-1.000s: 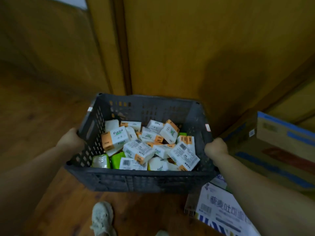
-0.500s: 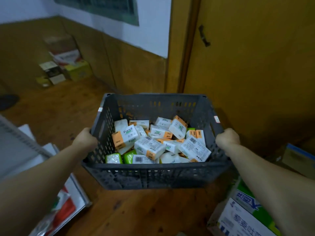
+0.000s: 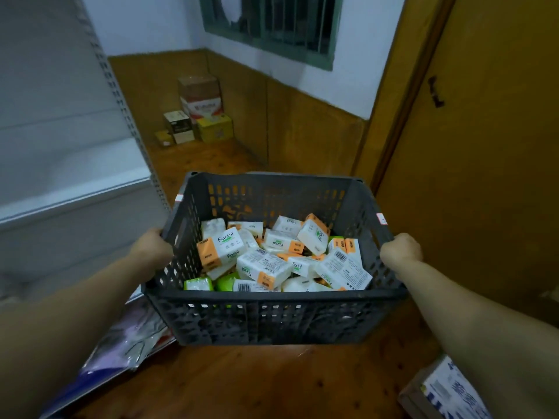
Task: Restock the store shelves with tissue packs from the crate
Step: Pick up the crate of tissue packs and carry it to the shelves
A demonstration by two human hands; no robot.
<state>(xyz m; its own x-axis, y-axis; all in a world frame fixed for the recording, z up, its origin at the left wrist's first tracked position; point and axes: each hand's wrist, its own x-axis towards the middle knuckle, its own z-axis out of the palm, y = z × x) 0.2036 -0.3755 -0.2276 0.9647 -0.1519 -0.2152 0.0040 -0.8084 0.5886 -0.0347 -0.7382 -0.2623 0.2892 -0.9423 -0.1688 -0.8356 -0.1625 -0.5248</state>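
A pale metal shelf unit (image 3: 60,176) with a perforated upright filled the left side. Plastic-wrapped goods (image 3: 127,337) lay on the wooden floor (image 3: 242,382) at its foot.

The left hand (image 3: 152,247) was curled tight round the rim at the left short end of the grey slatted crate (image 3: 272,316). The crate was held clear of the floor in front of the person, open top up. Its long axis ran from left to right between the two hands, and one long wall faced the person.

Inside, the tissue packs (image 3: 263,267) lay in a loose heap on the crate's bottom, pointing every which way. One pack with an orange end (image 3: 219,247) stood tilted against the left wall. Two green packs (image 3: 198,284) lay in the near left corner. A pack showing its barcode (image 3: 343,269) lay slanted by the right wall.

The right hand (image 3: 400,252) gripped the rim at the right short end in a closed fist. Beyond it stood a brown wooden door (image 3: 484,176). A printed carton (image 3: 447,391) sat on the floor at the lower right.

Further back, stacked boxes (image 3: 199,110) stood in the room's corner under a green-framed window (image 3: 272,22).

Half a second before, only a sliver of the shelf unit showed at the lower left. Since then the view had swung leftward, bringing the shelves, the window and the corner boxes well into the frame and pushing the carton towards the lower right corner. Both hands kept their hold, and the packs lay as they had.
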